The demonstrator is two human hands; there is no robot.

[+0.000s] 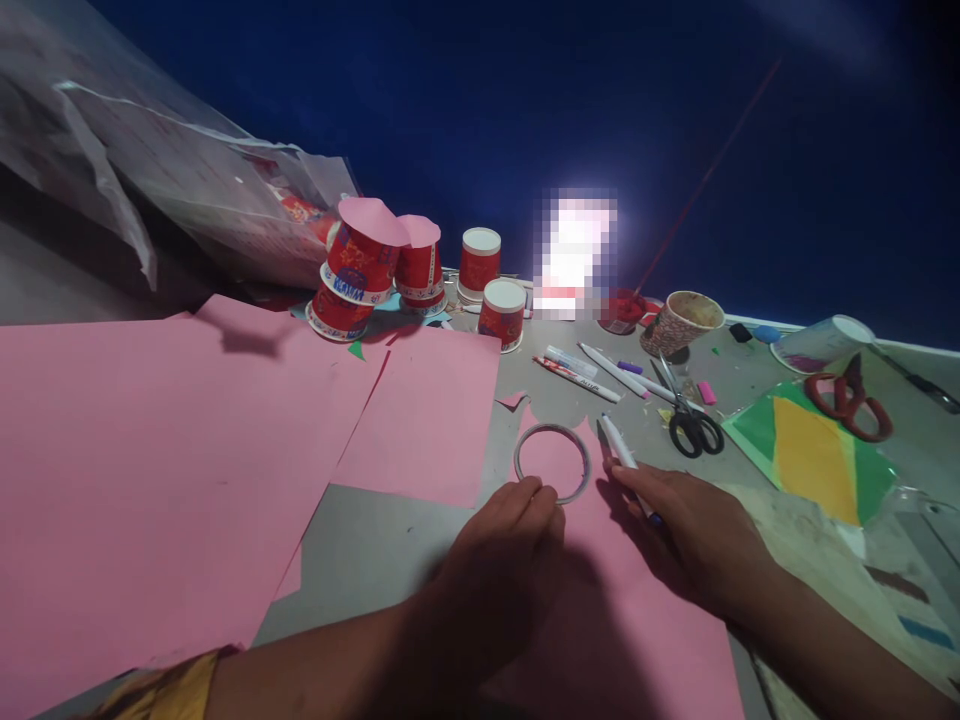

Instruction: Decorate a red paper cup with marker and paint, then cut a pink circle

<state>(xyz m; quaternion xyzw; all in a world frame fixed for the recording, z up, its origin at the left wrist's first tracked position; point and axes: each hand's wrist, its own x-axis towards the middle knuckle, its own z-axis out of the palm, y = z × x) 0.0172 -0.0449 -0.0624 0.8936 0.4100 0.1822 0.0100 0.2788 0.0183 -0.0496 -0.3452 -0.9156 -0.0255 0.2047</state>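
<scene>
On a pink sheet of paper point(667, 640) in front of me lies a grey ring point(553, 428), which looks like a nearly used-up tape roll. The fingers of my left hand point(517, 530) are curled onto the ring's near edge and hold it against the sheet. To the right of the ring, my right hand point(690, 530) grips a white marker point(618, 440) with a dark blue end, its far end pointing away from me. Scalloped cuts run along the sheet's far edge, beyond the ring.
Larger pink sheets point(172, 450) cover the left side. Red paper cups point(501, 315) stand at the back, some stacked under pink cone tops point(373, 220). Black-handled scissors point(694, 425), loose markers point(577, 378), red-handled scissors point(847, 400) and a green-and-yellow packet point(817, 455) lie at right.
</scene>
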